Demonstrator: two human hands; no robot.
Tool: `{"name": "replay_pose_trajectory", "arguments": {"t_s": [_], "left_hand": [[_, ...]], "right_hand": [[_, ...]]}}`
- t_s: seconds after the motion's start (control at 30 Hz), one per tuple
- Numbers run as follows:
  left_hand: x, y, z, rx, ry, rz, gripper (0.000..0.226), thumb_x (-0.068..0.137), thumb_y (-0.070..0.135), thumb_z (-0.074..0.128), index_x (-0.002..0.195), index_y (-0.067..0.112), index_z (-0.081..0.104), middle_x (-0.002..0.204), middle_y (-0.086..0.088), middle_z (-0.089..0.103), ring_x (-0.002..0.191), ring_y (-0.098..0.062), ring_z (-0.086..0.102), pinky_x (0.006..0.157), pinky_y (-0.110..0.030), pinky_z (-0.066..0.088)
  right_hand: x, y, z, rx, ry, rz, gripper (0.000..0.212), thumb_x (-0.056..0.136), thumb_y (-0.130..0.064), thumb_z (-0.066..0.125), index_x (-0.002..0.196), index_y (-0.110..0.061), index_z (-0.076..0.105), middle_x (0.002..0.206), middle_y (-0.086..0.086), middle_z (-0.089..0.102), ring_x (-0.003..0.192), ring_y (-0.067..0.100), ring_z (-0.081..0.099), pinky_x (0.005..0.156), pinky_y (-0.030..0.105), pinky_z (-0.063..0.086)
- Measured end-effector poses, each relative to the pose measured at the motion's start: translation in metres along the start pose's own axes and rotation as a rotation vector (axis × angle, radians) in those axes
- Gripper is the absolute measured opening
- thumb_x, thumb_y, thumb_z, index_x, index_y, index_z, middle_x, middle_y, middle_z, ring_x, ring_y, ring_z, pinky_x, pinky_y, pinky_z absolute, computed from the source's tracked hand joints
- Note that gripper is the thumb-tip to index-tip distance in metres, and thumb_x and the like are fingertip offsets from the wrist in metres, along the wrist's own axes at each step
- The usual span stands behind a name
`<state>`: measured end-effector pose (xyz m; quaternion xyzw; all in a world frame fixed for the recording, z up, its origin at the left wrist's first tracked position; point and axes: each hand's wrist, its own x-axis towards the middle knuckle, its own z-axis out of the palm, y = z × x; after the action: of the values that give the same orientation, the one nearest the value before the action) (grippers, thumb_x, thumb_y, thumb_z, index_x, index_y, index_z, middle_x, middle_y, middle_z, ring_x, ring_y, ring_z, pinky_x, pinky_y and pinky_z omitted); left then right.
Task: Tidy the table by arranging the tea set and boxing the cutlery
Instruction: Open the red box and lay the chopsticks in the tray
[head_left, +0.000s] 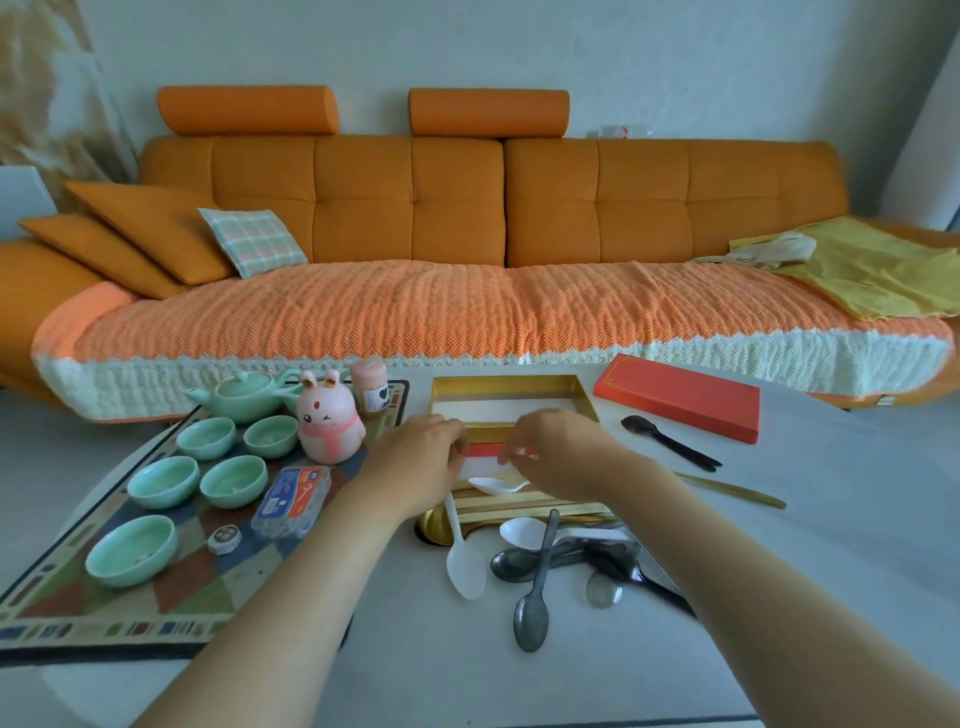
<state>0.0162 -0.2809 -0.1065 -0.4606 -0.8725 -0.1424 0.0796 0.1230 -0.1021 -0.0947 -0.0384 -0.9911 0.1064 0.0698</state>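
Orange sofa (405, 208) behind white table (779, 545). Left hand (423, 460), right hand (563, 447) meet at near wall of open gold box (511, 383), fingers curled; grip unclear. Spoons (506, 564) piled just before box. Green teacups (163, 480) on mat (171, 587), left.

The left forearm (291, 587) reaches in from the lower left and the right forearm (737, 561) from the lower right, both bare and converging toward the middle. The left hand (426, 460) and right hand (563, 449) sit close together, backs up, a narrow gap between them. Both hands' fingers curl inward; whether they grip anything cannot be told.
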Motion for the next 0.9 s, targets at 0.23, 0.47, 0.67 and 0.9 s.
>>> {"name": "replay_pose_trajectory", "arguments": {"t_s": [0.23,0.47,0.67,0.9], "left_hand": [[-0.012,-0.01,0.001,-0.039,-0.189,-0.047,0.028,0.098,0.034,0.05,0.118,0.036,0.069,0.117,0.01,0.062,0.11,-0.014,0.057,0.085,-0.032,0.05],[-0.016,-0.008,-0.005,-0.08,-0.175,-0.109,0.025,0.096,0.032,0.053,0.111,0.033,0.073,0.117,0.012,0.066,0.102,-0.011,0.06,0.082,-0.03,0.052],[-0.016,-0.013,-0.008,-0.118,-0.142,-0.157,0.025,0.094,0.032,0.055,0.114,0.034,0.07,0.12,0.014,0.066,0.105,-0.01,0.06,0.086,-0.03,0.052],[-0.016,-0.022,-0.012,-0.17,-0.176,-0.214,0.026,0.095,0.037,0.051,0.114,0.037,0.068,0.109,0.015,0.067,0.096,-0.009,0.061,0.079,-0.029,0.053]], "right_hand": [[-0.002,-0.004,0.009,-0.194,-0.078,0.018,0.028,0.101,-0.028,0.045,0.109,-0.031,0.071,0.112,-0.005,0.065,0.105,0.02,0.052,0.092,0.036,0.043],[0.006,-0.01,0.012,-0.166,-0.059,0.061,0.021,0.094,-0.024,0.052,0.096,-0.029,0.073,0.104,-0.012,0.068,0.101,0.017,0.056,0.092,0.034,0.041],[0.007,-0.011,0.014,-0.007,-0.066,0.142,0.024,0.1,-0.024,0.045,0.108,-0.031,0.066,0.11,-0.01,0.066,0.092,0.013,0.06,0.086,0.032,0.051],[0.011,-0.004,0.012,0.234,0.085,0.246,0.018,0.1,-0.019,0.044,0.103,-0.024,0.061,0.088,-0.004,0.06,0.066,0.015,0.057,0.055,0.029,0.048]]}}
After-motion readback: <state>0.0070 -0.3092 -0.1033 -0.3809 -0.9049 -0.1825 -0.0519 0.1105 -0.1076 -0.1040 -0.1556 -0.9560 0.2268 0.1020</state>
